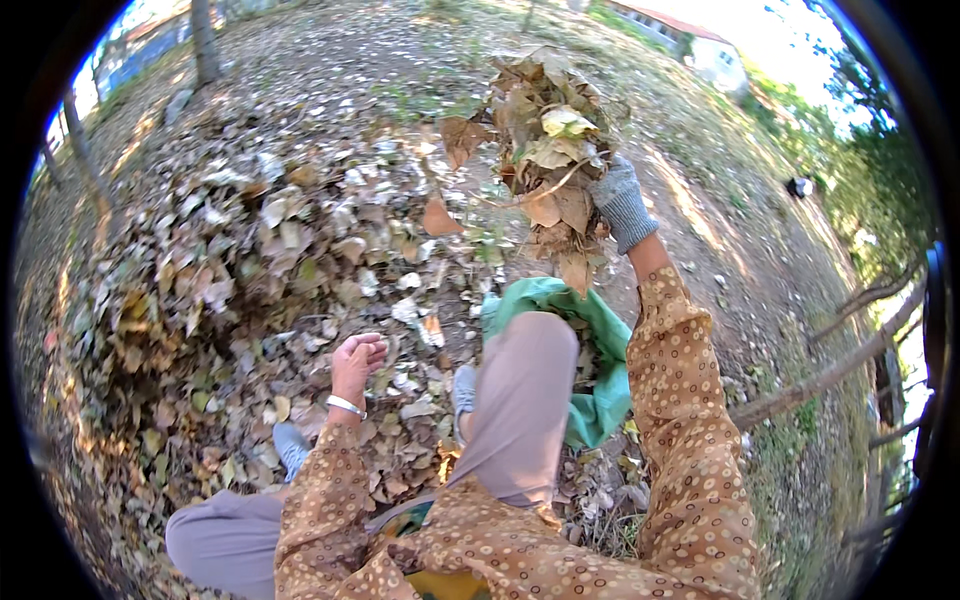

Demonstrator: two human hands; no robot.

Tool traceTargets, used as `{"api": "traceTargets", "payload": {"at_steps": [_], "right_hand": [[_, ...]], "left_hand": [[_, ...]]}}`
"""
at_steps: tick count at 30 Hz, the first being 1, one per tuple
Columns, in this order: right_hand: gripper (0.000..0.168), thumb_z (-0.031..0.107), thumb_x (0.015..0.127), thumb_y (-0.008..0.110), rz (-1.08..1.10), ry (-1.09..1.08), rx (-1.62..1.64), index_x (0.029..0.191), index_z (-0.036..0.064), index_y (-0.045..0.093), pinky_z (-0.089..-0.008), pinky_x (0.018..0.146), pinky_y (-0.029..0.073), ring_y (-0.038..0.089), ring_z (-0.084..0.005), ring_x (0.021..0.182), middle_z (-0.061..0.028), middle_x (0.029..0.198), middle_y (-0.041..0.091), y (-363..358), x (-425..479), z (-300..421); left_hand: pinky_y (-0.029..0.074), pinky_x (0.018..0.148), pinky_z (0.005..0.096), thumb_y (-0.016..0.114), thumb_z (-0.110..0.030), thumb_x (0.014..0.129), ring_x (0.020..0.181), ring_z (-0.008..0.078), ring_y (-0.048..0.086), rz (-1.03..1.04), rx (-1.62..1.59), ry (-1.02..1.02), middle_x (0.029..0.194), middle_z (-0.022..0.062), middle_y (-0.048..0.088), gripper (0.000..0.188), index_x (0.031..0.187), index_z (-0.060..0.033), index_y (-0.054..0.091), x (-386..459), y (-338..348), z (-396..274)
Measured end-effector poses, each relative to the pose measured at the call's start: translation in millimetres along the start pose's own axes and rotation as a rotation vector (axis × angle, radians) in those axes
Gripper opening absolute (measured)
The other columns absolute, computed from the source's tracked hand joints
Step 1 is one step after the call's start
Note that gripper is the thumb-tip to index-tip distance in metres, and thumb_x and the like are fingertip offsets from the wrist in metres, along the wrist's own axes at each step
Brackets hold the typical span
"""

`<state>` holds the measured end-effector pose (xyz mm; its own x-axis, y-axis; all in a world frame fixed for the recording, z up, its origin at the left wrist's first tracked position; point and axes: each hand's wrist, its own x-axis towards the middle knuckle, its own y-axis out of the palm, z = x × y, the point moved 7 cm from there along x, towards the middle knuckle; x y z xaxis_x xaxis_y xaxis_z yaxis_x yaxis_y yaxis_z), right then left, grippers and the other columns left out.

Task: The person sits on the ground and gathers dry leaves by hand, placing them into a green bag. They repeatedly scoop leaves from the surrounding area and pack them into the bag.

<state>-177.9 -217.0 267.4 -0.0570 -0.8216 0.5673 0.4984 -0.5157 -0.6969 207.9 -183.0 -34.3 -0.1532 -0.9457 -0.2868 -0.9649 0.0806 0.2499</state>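
My right hand (pixel 619 196), in a grey knitted glove, grips a large bunch of dry brown leaves (pixel 551 150) with a thin twig among them. The bunch is raised beyond a green fabric sack (pixel 609 337), whose rolled mouth shows leaves inside, beside my knee. One brown leaf (pixel 440 217) is apart from the bunch, to its left. My left hand (pixel 358 361), bare with a silver bangle (pixel 346 406) at the wrist, hangs above the leaf-covered ground with its fingers partly curled and nothing seen in it.
A big heap of dry leaves (pixel 225 277) spreads over the left side. Tree trunks (pixel 204 45) stand at the upper left. Bare branches (pixel 825 375) reach in from the right. My shoes (pixel 291 448) rest among leaves. Buildings (pixel 697 52) are far off at the top.
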Motion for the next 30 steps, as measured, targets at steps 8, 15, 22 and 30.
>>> {"api": "traceTargets", "payload": {"at_steps": [8,15,22,30], "right_hand": [[0.041,0.02,0.08,0.062,-0.113,-0.152,-0.435,0.117,0.003,0.054,-0.0419,0.083,0.046,0.055,-0.0317,0.095,-0.0147,0.103,0.058,-39.5,-145.2,-172.0],[0.036,0.014,0.081,0.06,0.146,0.422,0.137,0.115,0.006,0.054,-0.0382,0.081,0.044,0.055,-0.0276,0.093,-0.0125,0.101,0.06,8.3,-277.7,-219.8],[0.044,0.02,0.079,0.066,0.055,0.511,-0.013,0.12,0.01,0.054,-0.0355,0.078,0.049,0.06,-0.0261,0.092,-0.0129,0.103,0.063,19.5,-299.8,-171.2],[0.035,0.016,0.073,0.057,0.461,0.266,-0.559,0.106,0.006,0.055,-0.038,0.078,0.048,0.055,-0.0281,0.094,-0.014,0.102,0.056,101.2,-286.5,-156.7]], "left_hand": [[0.049,0.069,0.0262,0.065,-0.03,0.083,0.08,0.0143,0.061,0.516,0.353,0.095,0.089,0.0094,0.065,0.037,0.104,0.0,0.062,58.1,145.9,15.1],[0.049,0.084,0.0327,0.074,-0.048,0.071,0.097,0.0235,0.062,0.572,0.754,-0.118,0.109,0.0214,0.062,0.083,0.124,0.009,0.045,87.6,180.3,40.8],[0.047,0.088,0.037,0.068,-0.045,0.078,0.107,0.0304,0.056,0.782,0.981,0.189,0.116,0.0242,0.056,0.074,0.13,-0.0003,0.042,108.8,311.6,22.7],[0.048,0.069,0.0436,0.056,-0.01,0.076,0.085,0.0314,0.057,0.464,1.263,0.729,0.084,0.0117,0.054,0.011,0.085,-0.0067,0.059,104.3,360.5,34.2]]}}
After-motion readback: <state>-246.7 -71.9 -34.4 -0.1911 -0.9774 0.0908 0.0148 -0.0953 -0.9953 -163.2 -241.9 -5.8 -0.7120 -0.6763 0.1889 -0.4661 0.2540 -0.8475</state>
